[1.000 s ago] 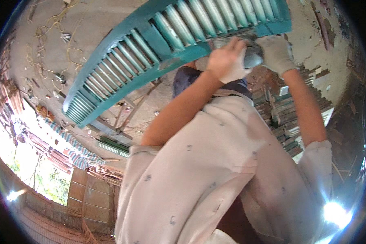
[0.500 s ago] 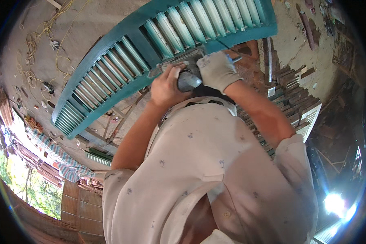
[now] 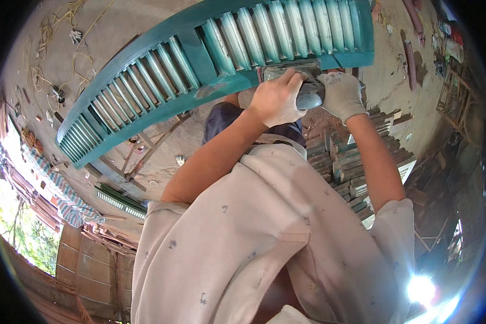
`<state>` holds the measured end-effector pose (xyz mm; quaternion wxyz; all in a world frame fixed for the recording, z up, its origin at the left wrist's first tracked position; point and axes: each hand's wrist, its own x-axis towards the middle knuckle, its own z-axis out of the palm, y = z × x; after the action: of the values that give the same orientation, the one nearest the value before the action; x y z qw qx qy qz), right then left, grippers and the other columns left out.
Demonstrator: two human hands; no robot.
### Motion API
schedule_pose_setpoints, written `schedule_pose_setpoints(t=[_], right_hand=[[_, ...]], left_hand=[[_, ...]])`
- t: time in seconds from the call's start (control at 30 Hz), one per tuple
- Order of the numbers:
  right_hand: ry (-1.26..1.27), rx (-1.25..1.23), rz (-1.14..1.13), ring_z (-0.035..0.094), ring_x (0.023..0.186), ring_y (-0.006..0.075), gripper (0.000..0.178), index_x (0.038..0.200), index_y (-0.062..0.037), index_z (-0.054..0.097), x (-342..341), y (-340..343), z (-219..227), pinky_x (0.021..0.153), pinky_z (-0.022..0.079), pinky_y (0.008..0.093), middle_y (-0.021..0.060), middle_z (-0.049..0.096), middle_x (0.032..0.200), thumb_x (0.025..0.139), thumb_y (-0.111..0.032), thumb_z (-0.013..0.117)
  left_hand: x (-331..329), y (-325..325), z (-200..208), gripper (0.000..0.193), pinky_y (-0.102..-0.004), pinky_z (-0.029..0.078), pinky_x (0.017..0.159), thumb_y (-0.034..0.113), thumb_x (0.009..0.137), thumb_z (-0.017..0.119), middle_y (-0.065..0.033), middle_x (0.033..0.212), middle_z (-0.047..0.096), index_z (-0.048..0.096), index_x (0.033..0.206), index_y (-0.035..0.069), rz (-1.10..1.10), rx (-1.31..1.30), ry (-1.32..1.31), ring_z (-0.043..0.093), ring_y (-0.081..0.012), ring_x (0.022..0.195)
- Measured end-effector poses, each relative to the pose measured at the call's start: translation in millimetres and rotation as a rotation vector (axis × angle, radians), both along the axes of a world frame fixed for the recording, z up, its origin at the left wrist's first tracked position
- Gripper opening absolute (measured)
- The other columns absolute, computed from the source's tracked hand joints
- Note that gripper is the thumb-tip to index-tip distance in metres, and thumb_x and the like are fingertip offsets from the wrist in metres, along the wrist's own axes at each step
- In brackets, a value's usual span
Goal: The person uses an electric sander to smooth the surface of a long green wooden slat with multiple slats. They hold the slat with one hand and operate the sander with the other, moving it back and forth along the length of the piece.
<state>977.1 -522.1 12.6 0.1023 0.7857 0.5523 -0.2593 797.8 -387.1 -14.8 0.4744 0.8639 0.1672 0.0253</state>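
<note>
A long green louvered shutter with a curved outer edge lies across the far side, its slats worn pale in places. On its near rail, right of the middle, sits a grey power sander. My left hand is closed over the left part of the sander; whitish material covers its palm side. My right hand, in a pale work glove, grips the sander's right end, its fingers partly hidden. The sander's underside is hidden where it meets the rail.
Stacked wooden slats lie at near right, beside my right forearm. A smaller green louvered panel rests at left. Yellow cord trails over the floor at far left, near a loose glove. Wooden supports stand below the shutter.
Both hands have slid the sander to the right along the shutter's near rail. A scuffed patch of the rail left of it now shows.
</note>
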Motion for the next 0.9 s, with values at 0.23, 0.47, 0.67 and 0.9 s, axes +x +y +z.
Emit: schedule_pose_setpoints(t=[0.23, 0.47, 0.67, 0.9], right_hand=[[0.110, -0.020, 0.049, 0.081, 0.089, 0.0351, 0.019, 0.091, -0.0115, 0.083, -78, 59, -5, 0.077, 0.062, 0.0486, 0.0154, 0.082, 0.093, 0.087, -0.022, 0.068], [0.223, -0.126, -0.082, 0.081, 0.095, 0.0337, 0.018, 0.096, -0.0146, 0.081, -124, 83, -2, 0.085, 0.061, 0.0475, 0.0149, 0.082, 0.097, 0.082, -0.023, 0.075], [-0.010, -0.016, -0.075, 0.078, 0.100, 0.0321, 0.016, 0.097, -0.0148, 0.079, -62, 27, -4, 0.087, 0.055, 0.0506, 0.0125, 0.081, 0.100, 0.092, -0.018, 0.064], [-0.240, 0.056, -0.103, 0.072, 0.114, 0.0318, 0.021, 0.111, -0.0167, 0.077, 67, -64, -6, 0.097, 0.050, 0.0511, 0.0095, 0.076, 0.111, 0.091, -0.017, 0.069]], left_hand=[[-90, 55, 15, 0.073, -0.0461, 0.066, 0.086, 0.028, 0.064, 0.097, -0.0115, 0.127, 0.074, 0.070, 0.129, 0.011, 0.054, 0.015, 0.096, 0.077, -0.0375, 0.105], [-121, 91, 18, 0.076, -0.0450, 0.066, 0.089, 0.024, 0.060, 0.099, -0.0126, 0.127, 0.075, 0.070, 0.129, 0.006, -0.051, 0.078, 0.084, 0.078, -0.0361, 0.108], [-57, 38, 0, 0.069, -0.0484, 0.066, 0.078, 0.038, 0.072, 0.094, -0.0103, 0.121, 0.074, 0.068, 0.131, 0.012, -0.026, 0.064, -0.009, 0.079, -0.0375, 0.096], [73, -39, -12, 0.063, -0.0543, 0.064, 0.076, 0.036, 0.081, 0.087, -0.0178, 0.117, 0.067, 0.060, 0.129, 0.006, -0.084, -0.067, 0.008, 0.076, -0.0448, 0.093]])
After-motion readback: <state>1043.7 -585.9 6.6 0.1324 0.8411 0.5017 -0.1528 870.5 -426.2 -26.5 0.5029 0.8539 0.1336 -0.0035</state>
